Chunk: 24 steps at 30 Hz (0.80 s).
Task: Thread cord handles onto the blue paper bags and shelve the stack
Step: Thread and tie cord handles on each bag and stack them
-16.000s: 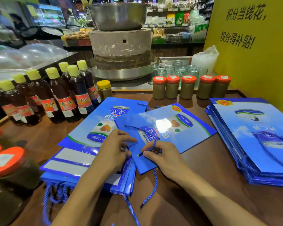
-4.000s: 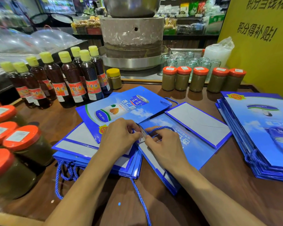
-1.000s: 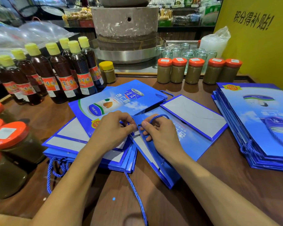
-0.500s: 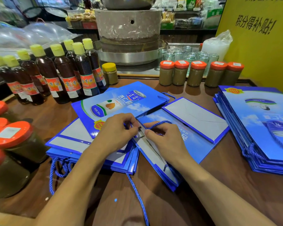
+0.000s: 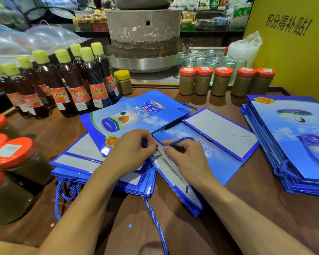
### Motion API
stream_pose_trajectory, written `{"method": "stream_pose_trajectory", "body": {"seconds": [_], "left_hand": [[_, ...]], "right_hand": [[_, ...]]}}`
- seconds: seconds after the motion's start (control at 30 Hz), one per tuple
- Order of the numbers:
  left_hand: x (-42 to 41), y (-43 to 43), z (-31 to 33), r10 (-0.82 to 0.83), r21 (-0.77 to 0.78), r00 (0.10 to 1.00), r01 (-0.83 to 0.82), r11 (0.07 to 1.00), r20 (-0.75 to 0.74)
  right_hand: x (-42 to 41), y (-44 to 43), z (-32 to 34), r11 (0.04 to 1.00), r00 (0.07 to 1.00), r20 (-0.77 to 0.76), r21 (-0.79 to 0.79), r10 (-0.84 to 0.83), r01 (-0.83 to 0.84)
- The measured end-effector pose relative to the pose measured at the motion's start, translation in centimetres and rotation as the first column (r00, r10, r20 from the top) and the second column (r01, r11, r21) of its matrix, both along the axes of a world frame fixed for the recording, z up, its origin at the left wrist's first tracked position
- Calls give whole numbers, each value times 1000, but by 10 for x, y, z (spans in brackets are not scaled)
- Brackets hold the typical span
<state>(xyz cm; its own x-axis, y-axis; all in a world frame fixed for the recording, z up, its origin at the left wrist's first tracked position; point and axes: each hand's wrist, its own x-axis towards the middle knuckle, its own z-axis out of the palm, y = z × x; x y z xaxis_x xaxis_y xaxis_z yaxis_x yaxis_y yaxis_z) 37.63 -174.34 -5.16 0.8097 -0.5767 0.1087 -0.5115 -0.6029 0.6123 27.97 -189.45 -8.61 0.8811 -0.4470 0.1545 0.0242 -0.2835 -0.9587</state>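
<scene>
On the head view, both hands meet at the near top edge of a flat blue bag (image 5: 219, 162) that lies at a slant on the brown table (image 5: 247, 208). The left hand (image 5: 131, 151) has its fingers (image 5: 148, 143) curled, with thumb and forefinger pinching the dark tip of the blue cord (image 5: 180, 139) right at the bag's edge. The right hand (image 5: 184, 157) is curled too and pinches the same cord just beside the left, and a short loop of cord arches over its knuckles. A longer length of cord trails from under the bags toward the near edge of the table. The bag's left corner overlaps a stack of bags (image 5: 77, 162) with cord loops hanging at its near side, and 1 printed bag (image 5: 136, 115) lies on top of that stack. A second stack (image 5: 293, 140) sits well apart on the right. Dark bottles (image 5: 75, 83) with yellow caps stand at the back left, 5 jars (image 5: 223, 81) with orange lids at the back right.
</scene>
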Motion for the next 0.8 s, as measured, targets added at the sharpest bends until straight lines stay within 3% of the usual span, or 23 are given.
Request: {"method": "stream_pose_trajectory", "body": {"seconds": [0.37,0.6,0.7,0.8], "left_hand": [[-2,2,-1,8,13,1000,-8,1000,-3],[-3,2,2,-15,5,1000,15,1000,-23],[-3,2,2,-13,1,999,13,1000,-48],[-3,3,3,-3,27,999,5,1000,-47]], "right_hand": [[1,4,-2,998,998,-37,-54,-43,41],[3,0,4,970,988,-148,-233,40,-75],[3,0,0,935,994,-108,-353,-8,-30],[4,0,-3,938,997,-70,-347,-41,14]]}}
